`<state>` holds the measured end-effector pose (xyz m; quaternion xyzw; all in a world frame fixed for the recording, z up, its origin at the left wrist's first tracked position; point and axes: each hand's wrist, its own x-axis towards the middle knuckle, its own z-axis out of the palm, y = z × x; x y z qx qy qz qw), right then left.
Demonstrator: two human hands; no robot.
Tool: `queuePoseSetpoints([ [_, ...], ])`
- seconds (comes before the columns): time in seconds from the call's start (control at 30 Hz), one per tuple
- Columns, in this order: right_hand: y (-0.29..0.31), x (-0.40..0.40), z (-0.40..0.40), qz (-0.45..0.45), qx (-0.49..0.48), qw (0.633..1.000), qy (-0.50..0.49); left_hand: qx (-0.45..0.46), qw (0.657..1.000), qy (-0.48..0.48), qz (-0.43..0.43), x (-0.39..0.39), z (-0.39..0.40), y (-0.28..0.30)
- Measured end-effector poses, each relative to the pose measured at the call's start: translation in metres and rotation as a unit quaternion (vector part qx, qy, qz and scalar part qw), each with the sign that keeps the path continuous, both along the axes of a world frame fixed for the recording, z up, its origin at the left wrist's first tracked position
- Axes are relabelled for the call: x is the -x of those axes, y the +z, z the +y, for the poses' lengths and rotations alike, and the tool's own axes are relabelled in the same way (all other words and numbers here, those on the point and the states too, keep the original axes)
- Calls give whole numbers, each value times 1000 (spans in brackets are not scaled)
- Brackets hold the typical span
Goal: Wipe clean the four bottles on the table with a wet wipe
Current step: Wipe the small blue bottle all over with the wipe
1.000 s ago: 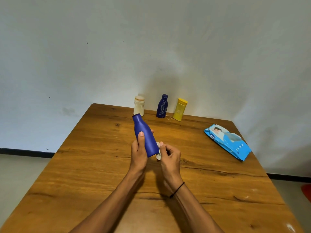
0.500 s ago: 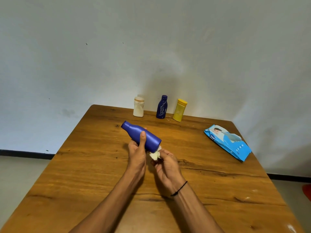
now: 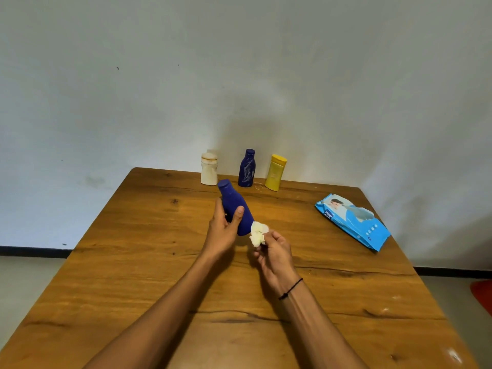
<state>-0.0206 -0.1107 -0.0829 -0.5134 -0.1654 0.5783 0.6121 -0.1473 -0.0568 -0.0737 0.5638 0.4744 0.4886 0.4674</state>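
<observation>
My left hand (image 3: 223, 230) grips a plain blue bottle (image 3: 234, 203) above the middle of the table, its cap tilted up and to the left. My right hand (image 3: 274, 254) pinches a crumpled white wet wipe (image 3: 257, 233) just below the bottle's base, close to it. Three more bottles stand in a row at the table's far edge: a white bottle (image 3: 209, 169), a dark blue bottle (image 3: 247, 168) and a yellow bottle (image 3: 275, 173).
A blue pack of wet wipes (image 3: 354, 221) lies on the right side of the wooden table (image 3: 133, 262). A pale wall rises right behind the far edge. Floor shows on both sides, with something red (image 3: 483, 294) at the far right.
The blue bottle was upright, then tipped far to the left, and now stands steeper again. My right hand with the wipe has dropped slightly away from the bottle's base.
</observation>
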Motion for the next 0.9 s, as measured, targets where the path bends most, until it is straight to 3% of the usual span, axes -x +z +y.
queuePoseSetpoints([
  [0.33, -12, -57, 34, -140, -17, 989, -47, -103, 979, -74, 160, -43, 61, 26],
  [0.53, -23, -86, 58, -221, -22, 973, -67, -164, 944, -128, 257, -108, 104, 32],
  [0.77, -40, -108, 89, -357, -30, 928, -106, -142, 927, -162, 307, -176, 163, 29],
  [0.9, -50, -113, 102, -384, -43, 916, -110, -114, 924, -158, 330, -198, 191, 26],
])
